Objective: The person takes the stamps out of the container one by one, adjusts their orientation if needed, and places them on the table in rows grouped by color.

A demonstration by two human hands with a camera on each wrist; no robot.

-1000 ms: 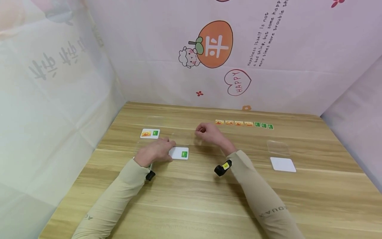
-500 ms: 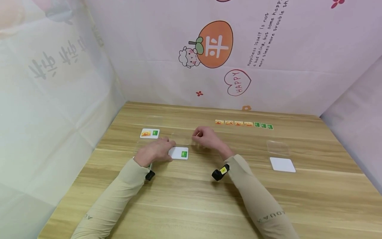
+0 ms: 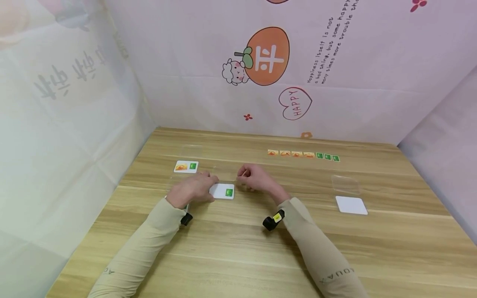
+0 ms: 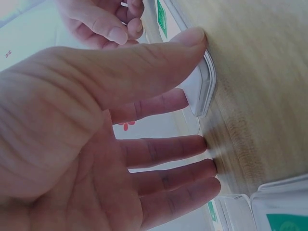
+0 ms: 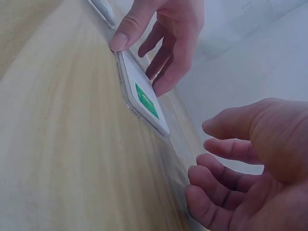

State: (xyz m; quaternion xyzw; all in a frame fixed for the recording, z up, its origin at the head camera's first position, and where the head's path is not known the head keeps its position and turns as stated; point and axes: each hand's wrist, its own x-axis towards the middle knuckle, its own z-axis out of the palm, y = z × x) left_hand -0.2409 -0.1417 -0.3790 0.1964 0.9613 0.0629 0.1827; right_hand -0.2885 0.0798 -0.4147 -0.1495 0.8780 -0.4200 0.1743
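A flat white case [image 3: 222, 191] with a green sticker [image 3: 229, 192] lies on the table, its clear lid [image 3: 225, 174] folded back behind it. My left hand [image 3: 191, 189] holds the case by its left end; in the left wrist view the thumb [image 4: 190, 38] presses the near edge and the index finger reaches the far side. My right hand [image 3: 257, 179] is just right of the clear lid. Its fingers are loosely curled, and in the right wrist view the thumb [image 5: 231, 122] and index fingertip stand apart with nothing visible between them.
Another case [image 3: 186, 167], bearing orange and green stickers, lies at the back left. Partly under my left wrist is one more case, mostly hidden. Orange stickers [image 3: 285, 153] and green stickers [image 3: 327, 157] form a row at the back. A plain white case [image 3: 351, 205] lies right.
My right hand has moved left and toward me, from near the sticker row to beside the clear lid. My left hand stays on the case.
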